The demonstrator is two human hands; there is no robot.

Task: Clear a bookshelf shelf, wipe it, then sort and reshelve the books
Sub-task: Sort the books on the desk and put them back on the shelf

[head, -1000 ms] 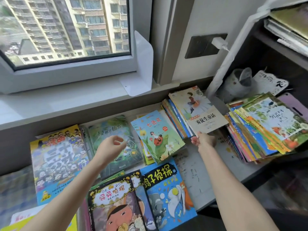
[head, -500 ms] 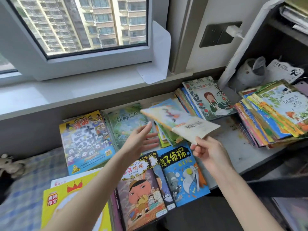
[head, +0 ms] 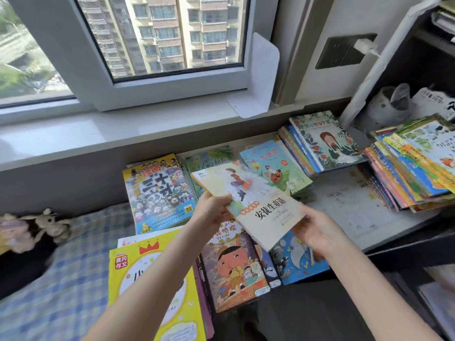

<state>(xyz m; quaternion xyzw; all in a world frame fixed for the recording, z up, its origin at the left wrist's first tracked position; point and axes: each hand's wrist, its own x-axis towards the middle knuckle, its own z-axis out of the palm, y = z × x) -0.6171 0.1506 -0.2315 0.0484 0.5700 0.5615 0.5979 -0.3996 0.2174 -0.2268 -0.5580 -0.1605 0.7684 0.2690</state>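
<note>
A cream-covered storybook (head: pixel 248 203) with a running figure on its cover hangs above the desk, held by both hands. My left hand (head: pixel 211 212) grips its left edge, thumb on the cover. My right hand (head: pixel 317 230) holds its lower right corner from beneath. Under it lie several picture books: a busy comic cover (head: pixel 157 190), a green book (head: pixel 211 158), a blue ladybird book (head: pixel 273 166), a brown detective book (head: pixel 234 267) and a blue one (head: pixel 295 262). A stack topped by a red-haired girl cover (head: pixel 327 141) lies at the back.
A tall fanned stack of thin books (head: pixel 413 173) fills the desk's right end in front of the dark bookshelf (head: pixel 433 52). A yellow workbook (head: pixel 152 279) lies near left on a checked blue cloth (head: pixel 61 279). A white bookend (head: pixel 258 77) stands on the windowsill. Bare desk (head: pixel 344 205) shows mid-right.
The cream storybook was lifted off the back stack by my right hand and carried left and toward me. My left hand came up and took hold of its left edge.
</note>
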